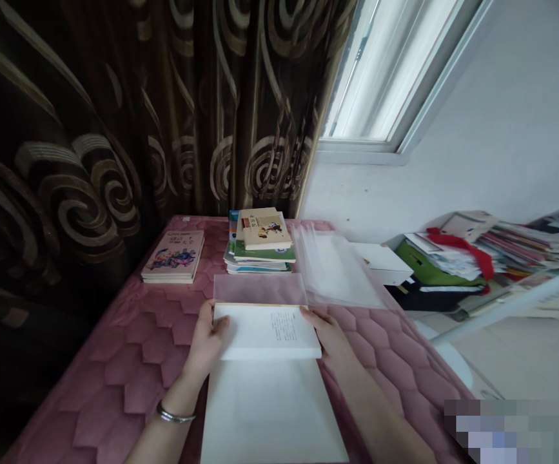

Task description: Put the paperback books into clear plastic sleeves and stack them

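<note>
Both my hands grip a white book (pixel 254 332) by its two side edges, above the pink quilted surface. My left hand (pixel 210 335), with a silver bangle on the wrist, has its thumb on top at the left edge. My right hand (pixel 325 332) holds the right edge, thumb on top. A small block of print shows on the book's upper face. A clear plastic sheet (pixel 257 287) extends beyond the book's far edge. Nearer me, a plain pale panel (pixel 272 412) reaches from the book's near edge; whether it is attached cannot be made out.
Ahead stands a stack of books (pixel 264 235); to its left lie pale-covered books (pixel 175 256). Clear plastic covers (pixel 334 267) lie at the right on the pink quilted cover (pixel 163 354). A patterned curtain (pixel 187 96) hangs behind. Papers and a green folder (pixel 424 264) are piled right.
</note>
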`<state>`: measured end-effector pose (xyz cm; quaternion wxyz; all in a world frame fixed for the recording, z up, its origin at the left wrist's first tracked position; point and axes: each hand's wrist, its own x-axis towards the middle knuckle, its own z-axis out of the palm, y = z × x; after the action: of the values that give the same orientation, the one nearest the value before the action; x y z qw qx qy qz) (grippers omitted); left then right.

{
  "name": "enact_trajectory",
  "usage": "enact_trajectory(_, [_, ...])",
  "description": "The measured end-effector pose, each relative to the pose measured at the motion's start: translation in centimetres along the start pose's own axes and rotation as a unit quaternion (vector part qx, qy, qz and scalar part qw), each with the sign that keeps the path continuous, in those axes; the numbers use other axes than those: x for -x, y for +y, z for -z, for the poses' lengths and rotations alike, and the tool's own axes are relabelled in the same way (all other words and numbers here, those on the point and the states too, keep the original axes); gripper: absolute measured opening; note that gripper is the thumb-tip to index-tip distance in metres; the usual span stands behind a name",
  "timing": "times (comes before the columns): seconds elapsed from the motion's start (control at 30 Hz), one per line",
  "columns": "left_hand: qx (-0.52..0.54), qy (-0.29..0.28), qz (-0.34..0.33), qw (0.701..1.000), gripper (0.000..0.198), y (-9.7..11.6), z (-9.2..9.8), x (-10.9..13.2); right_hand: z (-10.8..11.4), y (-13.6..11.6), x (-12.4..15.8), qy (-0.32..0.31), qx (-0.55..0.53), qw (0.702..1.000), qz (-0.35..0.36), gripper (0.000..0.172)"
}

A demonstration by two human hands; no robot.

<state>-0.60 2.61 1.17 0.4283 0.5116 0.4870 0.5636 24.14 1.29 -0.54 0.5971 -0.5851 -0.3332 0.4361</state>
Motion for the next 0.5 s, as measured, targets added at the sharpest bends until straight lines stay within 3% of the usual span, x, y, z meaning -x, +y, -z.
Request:
enact_trajectory(0.17, [0.006, 0.003, 0.013, 1.0, 0.028, 0.11, -0.3, -0.05, -0.2, 0.12, -0.09, -0.032, -0.049, 0.996, -0.071, 0.028])
enact_trajectory(0.4, [0.038, -0.002, 0.031, 0.999, 0.029, 0.61, -0.2, 0.16, -0.04, 0.39, -0.27, -0.031, -0.002, 0.999, -0.031, 0.037])
enact_trajectory(0.5, [0.053, 0.005, 0.044, 0.998, 0.033, 0.37, 0.02, 0.15, -0.11, 0.06, -0.11, -0.042, -0.025, 0.998, -0.048, 0.04])
